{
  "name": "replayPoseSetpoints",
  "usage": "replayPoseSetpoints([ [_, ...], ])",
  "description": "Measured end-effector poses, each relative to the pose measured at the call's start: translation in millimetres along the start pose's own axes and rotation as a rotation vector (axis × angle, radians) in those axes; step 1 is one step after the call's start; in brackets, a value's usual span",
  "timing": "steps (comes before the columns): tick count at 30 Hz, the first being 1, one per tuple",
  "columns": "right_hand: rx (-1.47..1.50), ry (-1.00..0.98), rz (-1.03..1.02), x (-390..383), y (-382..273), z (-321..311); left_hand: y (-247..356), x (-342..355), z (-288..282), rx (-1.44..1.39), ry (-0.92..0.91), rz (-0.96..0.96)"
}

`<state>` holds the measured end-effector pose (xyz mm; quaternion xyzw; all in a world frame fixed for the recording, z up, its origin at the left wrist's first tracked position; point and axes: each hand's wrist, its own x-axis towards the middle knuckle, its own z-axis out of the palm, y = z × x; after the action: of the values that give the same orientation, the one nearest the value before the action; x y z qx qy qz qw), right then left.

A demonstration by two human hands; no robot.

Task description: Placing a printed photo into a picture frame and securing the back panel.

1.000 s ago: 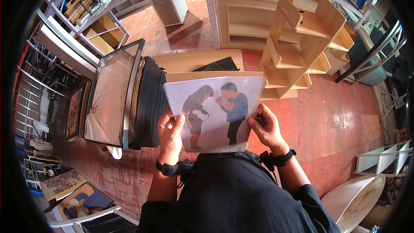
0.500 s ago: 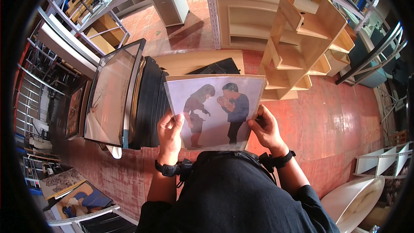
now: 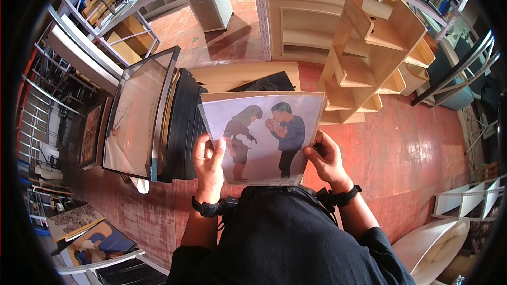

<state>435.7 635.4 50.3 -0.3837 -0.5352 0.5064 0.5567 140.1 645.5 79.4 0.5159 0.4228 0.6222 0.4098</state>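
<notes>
Grips of left hand [image 3: 210, 166] and right hand [image 3: 326, 159] pinched the photo print [image 3: 264, 145] by its side edges, mid-frame, seemingly a holding step; shifting it would call for even support. Farther, upper right, stood a wooden shelf [image 3: 362, 68].

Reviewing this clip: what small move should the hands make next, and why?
Perhaps nudge the flat, rectangular, glossy photo print square with the thin brown backing behind it: brown shows above the print's top edge, while the bare left hand and bare right hand hold opposite side edges.
</notes>
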Motion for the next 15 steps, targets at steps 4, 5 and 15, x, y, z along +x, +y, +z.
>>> replayPoseSetpoints([
  [4,-0.001,0.004,0.014,-0.5,-0.9,0.4,13.2,2.3,21.5,-0.017,0.117,0.068],
  [5,-0.002,0.003,0.015,-0.6,0.3,0.2,17.9,3.3,22.0,-0.017,0.119,0.067],
  [15,0.011,-0.007,0.011,-1.9,-1.9,-5.0,11.1,4.7,-1.6,0.152,-0.162,-0.024],
])
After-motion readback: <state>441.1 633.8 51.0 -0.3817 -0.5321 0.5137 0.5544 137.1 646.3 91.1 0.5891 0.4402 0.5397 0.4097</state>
